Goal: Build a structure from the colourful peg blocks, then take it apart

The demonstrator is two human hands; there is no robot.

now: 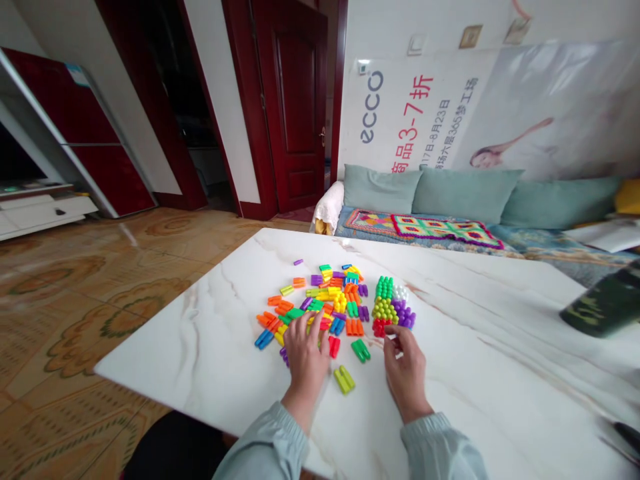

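Both arms reach forward. Left hand [307,350] is palm-down, fingers loosely spread over the jumbled plastic pieces [340,303]. Right hand [406,367] is curled by the grouped red pieces [379,327]; can't tell if it's pinching one. White tabletop [500,387] runs right toward a camo cylinder [603,303]; its near-left edge passes under the left sleeve [273,443].

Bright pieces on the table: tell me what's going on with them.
A person is working at a white table with both hands. The left hand is spread over the loose pieces, which lie scattered in mixed colours. The right hand is at the red group, at the near end of a tight block grouped by colour. Whether it grips a piece is hard to tell. A lime piece lies between the hands.
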